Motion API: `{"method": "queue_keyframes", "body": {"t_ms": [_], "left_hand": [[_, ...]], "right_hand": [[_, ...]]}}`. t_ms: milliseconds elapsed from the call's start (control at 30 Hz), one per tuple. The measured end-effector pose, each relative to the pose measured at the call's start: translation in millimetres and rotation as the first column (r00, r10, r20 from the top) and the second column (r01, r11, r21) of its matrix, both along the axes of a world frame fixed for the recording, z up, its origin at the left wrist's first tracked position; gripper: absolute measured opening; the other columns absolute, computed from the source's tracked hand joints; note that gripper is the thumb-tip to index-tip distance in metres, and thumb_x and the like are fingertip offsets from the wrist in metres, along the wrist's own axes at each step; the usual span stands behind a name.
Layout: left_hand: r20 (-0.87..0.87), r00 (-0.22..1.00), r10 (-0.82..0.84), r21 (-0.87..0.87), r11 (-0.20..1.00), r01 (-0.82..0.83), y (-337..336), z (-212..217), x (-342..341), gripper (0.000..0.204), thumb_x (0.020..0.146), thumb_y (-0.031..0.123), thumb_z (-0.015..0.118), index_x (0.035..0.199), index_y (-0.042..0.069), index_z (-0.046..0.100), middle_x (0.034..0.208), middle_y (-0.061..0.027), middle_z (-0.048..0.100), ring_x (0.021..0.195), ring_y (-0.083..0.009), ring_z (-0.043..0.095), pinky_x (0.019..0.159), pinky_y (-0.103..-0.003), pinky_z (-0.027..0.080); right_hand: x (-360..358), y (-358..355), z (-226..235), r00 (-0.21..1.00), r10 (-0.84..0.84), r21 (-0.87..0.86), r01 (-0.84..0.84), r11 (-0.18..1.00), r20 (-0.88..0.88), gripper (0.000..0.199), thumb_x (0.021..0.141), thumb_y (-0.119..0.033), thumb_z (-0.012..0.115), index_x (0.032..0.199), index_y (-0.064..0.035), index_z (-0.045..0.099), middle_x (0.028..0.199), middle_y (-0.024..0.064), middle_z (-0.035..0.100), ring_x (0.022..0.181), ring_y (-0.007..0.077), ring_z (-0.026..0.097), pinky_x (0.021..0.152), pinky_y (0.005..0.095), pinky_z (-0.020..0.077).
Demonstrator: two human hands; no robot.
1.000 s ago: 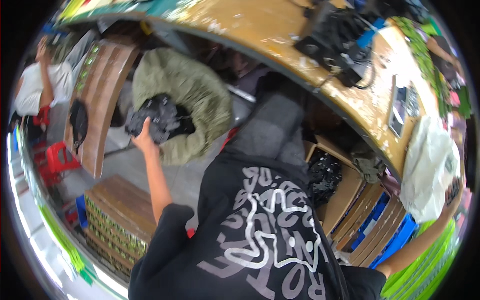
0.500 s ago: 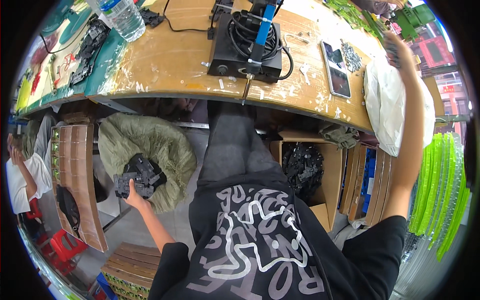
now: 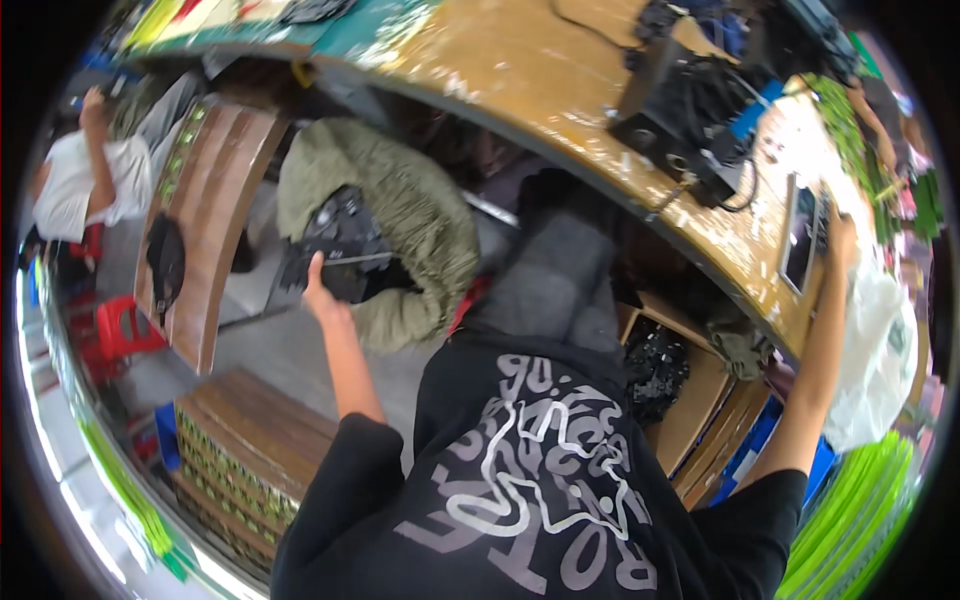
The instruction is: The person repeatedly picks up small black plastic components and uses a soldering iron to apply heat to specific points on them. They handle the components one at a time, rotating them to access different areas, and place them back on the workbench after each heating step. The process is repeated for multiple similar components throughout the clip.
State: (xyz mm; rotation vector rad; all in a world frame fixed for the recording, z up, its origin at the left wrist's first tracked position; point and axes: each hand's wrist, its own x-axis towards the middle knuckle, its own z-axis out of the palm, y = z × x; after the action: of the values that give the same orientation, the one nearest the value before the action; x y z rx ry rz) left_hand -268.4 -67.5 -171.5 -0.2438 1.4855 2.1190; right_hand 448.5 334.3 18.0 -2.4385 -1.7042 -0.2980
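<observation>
At the mouth of a green woven sack [image 3: 425,215], my left hand [image 3: 325,295] grips a black plastic part [image 3: 305,265]. Its thumb shows on top, while the other fingers are hidden under the part. More black plastic parts [image 3: 350,225] fill the sack's opening around it. Over the right end of the wooden workbench [image 3: 500,60], my right hand [image 3: 845,240] is down beside a phone [image 3: 802,235], at a small dark heap that looks like loose metal bits. Blur hides its fingertips, so whether it holds anything is unclear.
A soldering station [image 3: 670,125] with coiled cable stands on the bench. A white plastic bag [image 3: 875,350] hangs by my right forearm. Below are a cardboard box [image 3: 695,400] of black parts and stacked brown trays [image 3: 250,430]. Another person [image 3: 100,180] sits at the far left.
The view has swung, tilting the bench down to the right. My right hand has come back from the bench's far side to beside the phone. My left hand stays at the sack.
</observation>
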Motion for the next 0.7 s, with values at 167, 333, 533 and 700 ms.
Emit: {"method": "queue_keyframes", "body": {"t_ms": [167,333,533,700], "left_hand": [[-0.050,0.998,-0.041,0.052,0.998,0.043,1.2,-12.3,-5.3,0.031,0.068,0.015,0.068,0.095,0.006,0.055,0.081,-0.0041,0.059,0.069,-0.0176,0.058,0.053,-0.030,0.048],[-0.047,0.996,-0.080,0.084,0.993,0.084,0.5,-6.8,2.7,0.024,0.072,0.019,0.063,0.090,0.006,0.055,0.078,-0.0041,0.058,0.066,-0.0163,0.057,0.050,-0.029,0.046],[0.019,0.973,-0.231,0.118,0.967,0.227,7.2,-14.6,11.2,0.022,0.072,0.018,0.062,0.089,0.007,0.055,0.076,-0.0044,0.059,0.064,-0.0158,0.057,0.050,-0.028,0.046],[0.014,0.987,-0.162,0.017,0.987,0.162,-15.9,-7.2,15.3,0.026,0.071,0.014,0.063,0.094,0.007,0.055,0.081,-0.0035,0.059,0.068,-0.0153,0.058,0.056,-0.029,0.048]], "right_hand": [[5.4,10.6,-1.0,0.986,0.017,-0.033,-0.023,0.999,-0.165,0.075,0.069,-0.064,0.048,0.099,0.0034,0.059,0.098,0.0215,0.058,0.095,0.0293,0.054,0.086,0.0354,0.0379],[-19.8,9.5,1.7,0.990,-0.088,-0.035,0.084,0.996,-0.110,0.071,0.072,-0.060,0.047,0.104,0.0027,0.056,0.107,0.0197,0.055,0.103,0.0277,0.049,0.089,0.0340,0.0345],[39.4,20.4,6.9,0.973,0.070,0.135,-0.041,0.990,-0.221,0.064,0.074,-0.051,0.051,0.107,0.0030,0.054,0.110,0.0177,0.053,0.105,0.0270,0.047,0.090,0.0343,0.0333],[-27.5,-42.0,31.6,0.876,0.377,0.642,-0.105,0.759,-0.302,0.048,0.076,-0.027,0.059,0.109,0.0064,0.051,0.107,0.0163,0.055,0.098,0.0255,0.051,0.087,0.0337,0.0373]]}}
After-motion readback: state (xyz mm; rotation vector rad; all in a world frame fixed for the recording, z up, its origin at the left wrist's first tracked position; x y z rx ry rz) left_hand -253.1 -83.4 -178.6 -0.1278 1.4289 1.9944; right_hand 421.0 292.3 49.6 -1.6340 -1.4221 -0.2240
